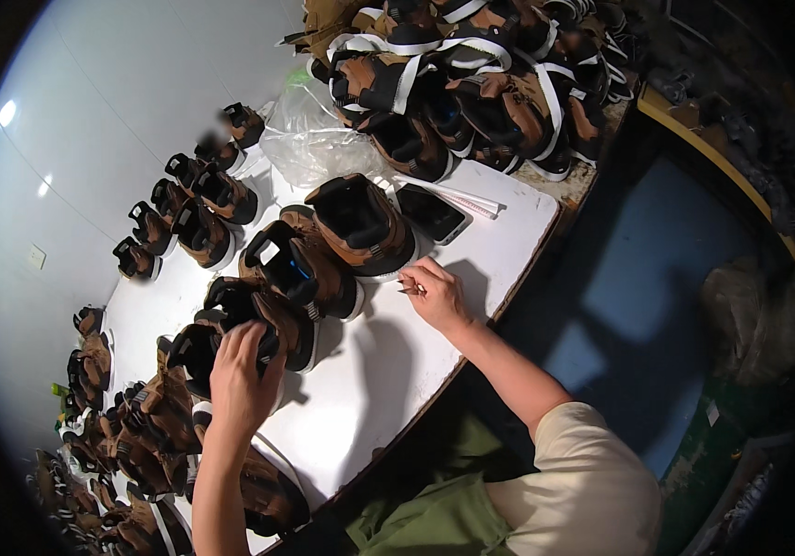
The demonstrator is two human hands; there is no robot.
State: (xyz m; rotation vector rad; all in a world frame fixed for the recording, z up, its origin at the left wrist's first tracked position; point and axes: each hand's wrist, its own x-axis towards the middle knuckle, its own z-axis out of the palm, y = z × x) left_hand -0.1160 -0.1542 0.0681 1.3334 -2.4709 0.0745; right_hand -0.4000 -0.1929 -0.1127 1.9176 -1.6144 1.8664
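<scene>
A row of brown-and-black shoes runs across the white table in front of me. My left hand (pixel 242 366) is bent over the black collar of the nearest shoe (pixel 192 354) in that row, its fingers curled at the opening. My right hand (pixel 436 295) is closed in a pinch on a small dark pointed tool (pixel 410 288), its exact kind hidden by the fingers. It is nearest to the shoe at the far end of the row (pixel 360 227), beside its pale sole. Between them stand more shoes (pixel 296 269), openings up.
A phone (pixel 433 213) and thin white strips (pixel 462 196) lie past the row. Behind stand a clear plastic bag (pixel 309 134) and a heap of shoes with white laces (pixel 499 102). More shoes (pixel 203 232) line the wall; others crowd the lower left. The table edge (pixel 509 296) runs at my right.
</scene>
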